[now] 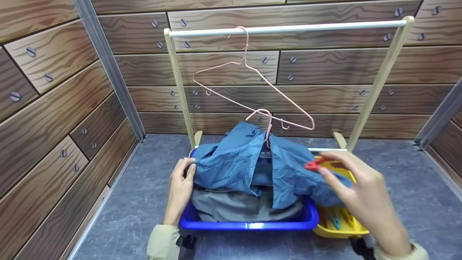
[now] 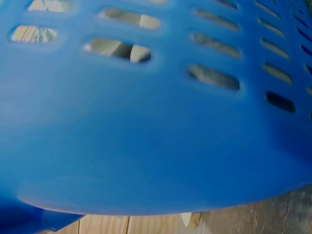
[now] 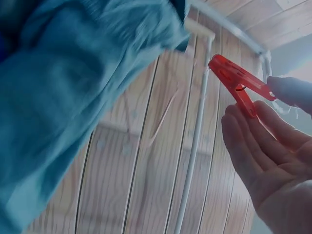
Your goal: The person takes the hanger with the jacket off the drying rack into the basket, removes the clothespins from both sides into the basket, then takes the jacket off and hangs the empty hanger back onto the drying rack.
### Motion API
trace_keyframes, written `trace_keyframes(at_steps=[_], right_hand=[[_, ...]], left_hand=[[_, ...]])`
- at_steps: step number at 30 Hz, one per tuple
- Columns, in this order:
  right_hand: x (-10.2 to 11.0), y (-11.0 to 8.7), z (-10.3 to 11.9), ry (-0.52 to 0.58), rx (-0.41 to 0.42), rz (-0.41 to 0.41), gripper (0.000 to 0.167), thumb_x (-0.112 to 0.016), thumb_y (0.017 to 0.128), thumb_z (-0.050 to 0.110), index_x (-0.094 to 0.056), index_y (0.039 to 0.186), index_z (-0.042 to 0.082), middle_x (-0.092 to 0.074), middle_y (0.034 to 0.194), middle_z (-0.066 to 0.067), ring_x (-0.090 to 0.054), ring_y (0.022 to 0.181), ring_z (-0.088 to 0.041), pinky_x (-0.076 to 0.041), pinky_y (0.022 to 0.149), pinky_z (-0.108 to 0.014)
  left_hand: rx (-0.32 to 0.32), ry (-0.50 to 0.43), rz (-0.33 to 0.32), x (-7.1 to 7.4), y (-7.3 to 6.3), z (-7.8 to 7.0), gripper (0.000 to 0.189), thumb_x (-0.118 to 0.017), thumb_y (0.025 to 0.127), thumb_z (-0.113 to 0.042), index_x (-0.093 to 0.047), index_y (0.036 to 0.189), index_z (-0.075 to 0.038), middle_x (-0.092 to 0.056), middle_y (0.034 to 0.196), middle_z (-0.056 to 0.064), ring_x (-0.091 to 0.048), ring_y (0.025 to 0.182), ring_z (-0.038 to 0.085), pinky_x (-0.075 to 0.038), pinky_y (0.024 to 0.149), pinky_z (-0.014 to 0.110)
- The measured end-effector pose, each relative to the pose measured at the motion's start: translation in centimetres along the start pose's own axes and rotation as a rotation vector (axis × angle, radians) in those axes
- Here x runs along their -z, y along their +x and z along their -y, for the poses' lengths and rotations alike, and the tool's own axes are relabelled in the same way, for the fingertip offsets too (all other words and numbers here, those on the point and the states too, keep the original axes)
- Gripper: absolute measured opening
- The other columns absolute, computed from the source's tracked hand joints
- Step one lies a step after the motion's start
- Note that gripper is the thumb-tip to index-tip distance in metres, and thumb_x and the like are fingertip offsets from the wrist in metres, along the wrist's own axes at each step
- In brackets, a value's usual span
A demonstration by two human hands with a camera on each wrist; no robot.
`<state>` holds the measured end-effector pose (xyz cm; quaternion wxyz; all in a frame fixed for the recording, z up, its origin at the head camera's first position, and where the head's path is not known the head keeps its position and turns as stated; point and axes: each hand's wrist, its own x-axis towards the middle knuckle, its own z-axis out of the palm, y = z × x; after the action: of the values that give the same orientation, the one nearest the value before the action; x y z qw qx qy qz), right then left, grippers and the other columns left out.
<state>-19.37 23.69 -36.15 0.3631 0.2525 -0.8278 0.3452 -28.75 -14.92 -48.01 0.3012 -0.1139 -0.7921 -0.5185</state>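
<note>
A blue jacket [image 1: 223,162] lies spread over a blue basket [image 1: 249,226], with a pink hanger [image 1: 270,122] whose hook sticks up from its collar. At the jacket's left edge, my left hand [image 1: 180,186] pinches the fabric between thumb and fingers. My right hand [image 1: 364,184] holds a red clothespin [image 1: 312,165] over the jacket's right side. In the right wrist view, thumb and fingertips grip the handle ends of the clothespin [image 3: 236,80], beside the blue cloth [image 3: 83,97]. The left wrist view shows only the slotted basket wall [image 2: 146,122]; the left hand is hidden there.
Grey cloth [image 1: 231,206] fills the basket under the jacket. To its right, partly under the jacket, a yellow basket [image 1: 341,232] holds several clothespins [image 1: 335,221]. Behind stands a rack with a white rod [image 1: 306,27], from which another pink hanger [image 1: 281,94] hangs.
</note>
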Motion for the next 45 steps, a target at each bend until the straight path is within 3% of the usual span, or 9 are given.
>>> trace_keyframes(at_steps=[6,15,17,22,24,30,35,39,45], right_hand=[[2.2,-3.2,-1.4,-0.157,-0.13,-0.049,0.035,-0.082,0.078,0.003,-0.074,0.107,0.019,-0.069,0.104,0.006,-0.052,0.108,0.0,-0.031,0.096,-0.011],[3.4,-5.6,-3.1,-0.242,-0.196,0.001,0.035,-0.083,0.074,-0.001,-0.073,0.106,0.01,-0.069,0.107,-0.006,-0.049,0.104,-0.02,-0.024,0.094,-0.011],[3.9,-5.9,-3.4,-0.263,-0.232,0.029,0.034,-0.082,0.075,0.0,-0.072,0.106,0.01,-0.069,0.106,-0.008,-0.049,0.103,-0.024,-0.03,0.095,-0.023],[5.1,-6.9,-4.4,-0.33,-0.372,0.207,0.03,-0.081,0.078,0.007,-0.07,0.106,0.008,-0.066,0.11,-0.021,-0.05,0.104,-0.037,-0.036,0.084,-0.058],[5.3,-7.2,-5.0,-0.351,-0.42,0.294,0.029,-0.08,0.08,0.009,-0.07,0.107,0.006,-0.065,0.11,-0.024,-0.051,0.103,-0.043,-0.037,0.083,-0.063],[5.4,-7.0,-6.4,-0.367,-0.541,0.479,0.029,-0.078,0.084,0.019,-0.07,0.109,0.007,-0.066,0.107,-0.022,-0.054,0.099,-0.048,-0.042,0.076,-0.064],[5.1,-6.9,-7.2,-0.33,-0.586,0.541,0.041,-0.079,0.084,0.025,-0.067,0.118,0.005,-0.06,0.121,-0.029,-0.051,0.108,-0.054,-0.04,0.082,-0.067],[4.9,-7.0,-7.0,-0.301,-0.551,0.492,0.042,-0.078,0.085,0.021,-0.064,0.121,0.005,-0.055,0.128,-0.03,-0.047,0.114,-0.053,-0.036,0.086,-0.07],[3.3,-6.5,-5.7,-0.262,-0.399,0.281,0.036,-0.077,0.085,0.012,-0.066,0.118,0.004,-0.06,0.124,-0.023,-0.05,0.111,-0.043,-0.036,0.089,-0.063]], left_hand=[[0.001,0.002,0.003,-0.1,0.0,0.0,0.013,-0.058,0.099,-0.011,-0.068,0.105,-0.006,-0.062,0.098,0.001,-0.057,0.096,0.017,-0.042,0.087,0.033],[-0.005,0.004,0.007,0.0,0.0,0.1,0.013,-0.058,0.099,-0.01,-0.068,0.106,-0.007,-0.061,0.097,0.001,-0.056,0.093,0.017,-0.042,0.085,0.032],[-0.004,0.004,0.006,0.0,-0.1,0.1,0.013,-0.058,0.099,-0.011,-0.068,0.106,-0.007,-0.061,0.097,0.001,-0.056,0.093,0.017,-0.042,0.084,0.031],[0.002,0.003,0.006,0.0,-0.3,0.2,0.013,-0.058,0.099,-0.012,-0.068,0.106,-0.007,-0.061,0.097,0.001,-0.056,0.093,0.017,-0.042,0.085,0.031],[0.007,0.0,0.006,0.1,-0.3,0.1,0.014,-0.058,0.1,-0.012,-0.068,0.106,-0.007,-0.061,0.097,0.001,-0.056,0.094,0.017,-0.042,0.085,0.031],[0.007,-0.008,0.008,0.1,-0.1,0.0,0.014,-0.058,0.1,-0.013,-0.068,0.106,-0.007,-0.06,0.097,0.001,-0.056,0.094,0.016,-0.042,0.085,0.031],[0.003,-0.013,0.009,0.0,0.0,-0.2,0.013,-0.058,0.099,-0.012,-0.068,0.106,-0.007,-0.059,0.095,0.001,-0.054,0.091,0.016,-0.041,0.083,0.03],[0.004,-0.003,0.012,0.0,-0.1,-0.2,0.013,-0.058,0.099,-0.012,-0.068,0.106,-0.007,-0.06,0.096,0.001,-0.055,0.091,0.016,-0.041,0.083,0.031],[0.007,-0.003,0.008,0.1,-0.2,0.0,0.014,-0.057,0.1,-0.013,-0.068,0.108,-0.007,-0.06,0.098,0.001,-0.055,0.094,0.017,-0.042,0.085,0.031]])
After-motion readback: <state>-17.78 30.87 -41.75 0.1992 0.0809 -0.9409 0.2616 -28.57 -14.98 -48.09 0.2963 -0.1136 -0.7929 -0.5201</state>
